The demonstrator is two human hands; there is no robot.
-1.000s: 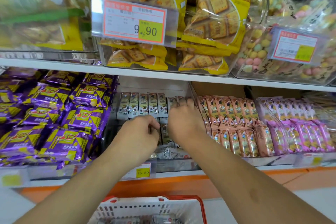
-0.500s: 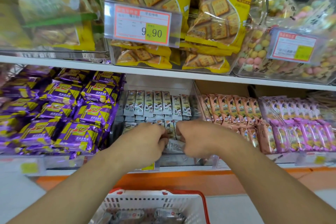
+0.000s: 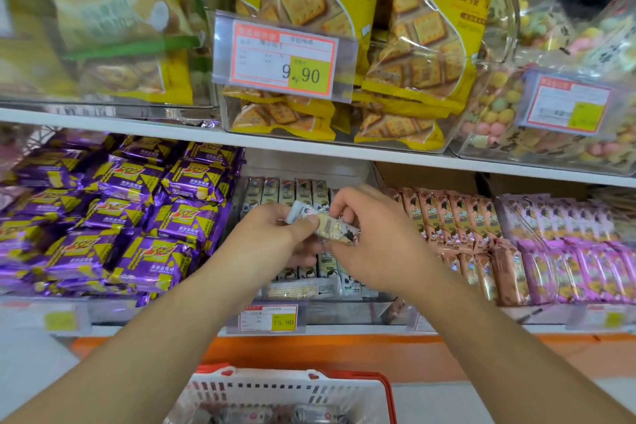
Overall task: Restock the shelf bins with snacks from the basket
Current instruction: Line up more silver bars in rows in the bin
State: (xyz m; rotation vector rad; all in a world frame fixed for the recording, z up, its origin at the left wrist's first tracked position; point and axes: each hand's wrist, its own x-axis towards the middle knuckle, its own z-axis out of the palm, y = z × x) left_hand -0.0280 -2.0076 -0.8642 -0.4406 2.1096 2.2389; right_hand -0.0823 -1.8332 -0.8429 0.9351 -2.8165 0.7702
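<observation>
Snack packet [image 3: 327, 225], pale with dark print, held tilted in front of the middle clear bin [image 3: 344, 311] on the lower shelf, above the rows of like packets [image 3: 292, 191] standing upright inside. Pinched at its left end between thumb and fingers of the left hand [image 3: 275, 237]; gripped at its right end by the curled fingers of the right hand [image 3: 375, 237]. Purple wrapped snacks [image 3: 137, 217] piled in the bin to the left, brown packets [image 3: 457, 220] and pink packets [image 3: 578, 251] in rows to the right. Yellow cracker bags [image 3: 344, 10] behind a 9.90 price tag [image 3: 284, 57] on the upper shelf. White basket [image 3: 285, 392] with red rim at bottom centre, more packets inside.
</observation>
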